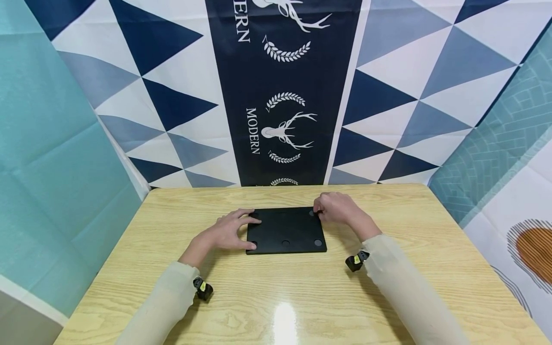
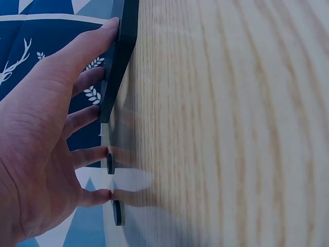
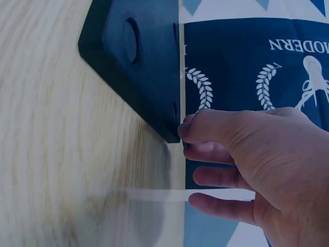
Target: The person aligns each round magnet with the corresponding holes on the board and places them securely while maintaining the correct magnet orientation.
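Observation:
A flat black rectangular board (image 1: 284,227) lies on the table, with round recesses near its edges; the two on the right look greyer. My left hand (image 1: 228,231) is spread at its left end, thumb at the near corner and fingers reaching across the edge. Beyond the board in the left wrist view, a small black disc (image 2: 119,213) and another black disc (image 2: 111,163) are seen edge-on near the last two fingers. At the far right corner, my right hand (image 1: 338,208) pinches a small dark piece (image 3: 186,146), mostly hidden by thumb and forefinger.
The wooden table (image 1: 241,297) extends around the board. A patterned cloth (image 1: 284,96) hangs behind its far edge, with a teal cloth (image 1: 56,143) at the left. Cameras are strapped to both wrists.

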The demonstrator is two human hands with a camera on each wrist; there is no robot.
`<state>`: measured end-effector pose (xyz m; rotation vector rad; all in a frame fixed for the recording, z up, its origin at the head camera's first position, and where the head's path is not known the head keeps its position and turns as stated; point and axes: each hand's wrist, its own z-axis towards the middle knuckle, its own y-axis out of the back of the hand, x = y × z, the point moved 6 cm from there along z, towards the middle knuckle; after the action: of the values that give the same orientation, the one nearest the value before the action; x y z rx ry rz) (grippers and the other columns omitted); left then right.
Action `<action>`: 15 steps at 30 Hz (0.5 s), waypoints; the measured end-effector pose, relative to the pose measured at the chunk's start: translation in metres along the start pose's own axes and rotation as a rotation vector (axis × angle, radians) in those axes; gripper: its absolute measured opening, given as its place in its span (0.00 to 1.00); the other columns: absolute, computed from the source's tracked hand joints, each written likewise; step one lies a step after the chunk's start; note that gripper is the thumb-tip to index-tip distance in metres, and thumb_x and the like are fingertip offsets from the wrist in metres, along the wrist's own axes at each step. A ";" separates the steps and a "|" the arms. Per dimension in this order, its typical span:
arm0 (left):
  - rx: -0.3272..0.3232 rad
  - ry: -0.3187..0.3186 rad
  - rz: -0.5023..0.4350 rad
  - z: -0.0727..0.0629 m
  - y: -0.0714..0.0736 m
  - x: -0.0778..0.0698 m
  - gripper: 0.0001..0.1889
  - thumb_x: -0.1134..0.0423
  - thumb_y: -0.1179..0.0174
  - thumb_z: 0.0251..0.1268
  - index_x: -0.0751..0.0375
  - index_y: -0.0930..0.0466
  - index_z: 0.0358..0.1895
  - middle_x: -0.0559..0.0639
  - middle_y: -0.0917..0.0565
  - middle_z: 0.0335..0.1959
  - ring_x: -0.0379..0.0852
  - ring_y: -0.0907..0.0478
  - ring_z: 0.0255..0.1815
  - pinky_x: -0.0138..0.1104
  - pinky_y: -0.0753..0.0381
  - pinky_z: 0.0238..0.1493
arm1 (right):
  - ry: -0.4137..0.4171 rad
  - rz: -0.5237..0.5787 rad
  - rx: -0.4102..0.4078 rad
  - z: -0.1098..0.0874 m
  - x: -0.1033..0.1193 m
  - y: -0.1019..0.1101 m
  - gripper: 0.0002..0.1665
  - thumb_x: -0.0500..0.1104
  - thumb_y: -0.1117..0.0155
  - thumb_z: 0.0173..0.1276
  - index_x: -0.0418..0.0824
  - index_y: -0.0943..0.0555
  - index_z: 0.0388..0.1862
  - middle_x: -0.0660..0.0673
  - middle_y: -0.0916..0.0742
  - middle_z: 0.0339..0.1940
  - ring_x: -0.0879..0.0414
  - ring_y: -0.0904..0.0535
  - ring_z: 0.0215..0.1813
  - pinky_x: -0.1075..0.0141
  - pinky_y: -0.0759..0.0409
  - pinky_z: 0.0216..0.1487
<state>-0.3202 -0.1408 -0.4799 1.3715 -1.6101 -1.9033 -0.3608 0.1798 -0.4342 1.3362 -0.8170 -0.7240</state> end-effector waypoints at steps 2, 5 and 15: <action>-0.015 -0.016 0.000 0.002 -0.003 0.007 0.43 0.26 0.27 0.66 0.36 0.22 0.82 0.56 0.39 0.94 0.75 0.42 0.91 0.86 0.45 0.79 | -0.007 0.009 0.009 0.002 0.002 0.001 0.12 0.34 0.25 0.66 0.47 0.05 0.45 0.48 0.04 0.45 0.46 0.07 0.46 0.51 0.11 0.40; -0.017 -0.023 -0.009 0.004 -0.004 0.010 0.44 0.25 0.27 0.65 0.35 0.22 0.82 0.55 0.39 0.94 0.75 0.42 0.92 0.87 0.46 0.80 | -0.012 0.014 0.023 0.005 0.004 0.001 0.12 0.35 0.25 0.66 0.47 0.05 0.45 0.49 0.04 0.43 0.49 0.09 0.43 0.52 0.12 0.39; -0.032 0.007 -0.032 0.012 -0.015 0.030 0.43 0.25 0.25 0.63 0.30 0.23 0.82 0.49 0.40 0.95 0.69 0.44 0.95 0.82 0.49 0.85 | -0.010 -0.002 0.049 0.012 0.013 0.001 0.09 0.38 0.24 0.72 0.47 0.05 0.48 0.48 0.06 0.44 0.52 0.11 0.42 0.54 0.13 0.41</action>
<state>-0.3398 -0.1503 -0.5080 1.3974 -1.5563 -1.9317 -0.3641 0.1625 -0.4315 1.3785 -0.8465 -0.7170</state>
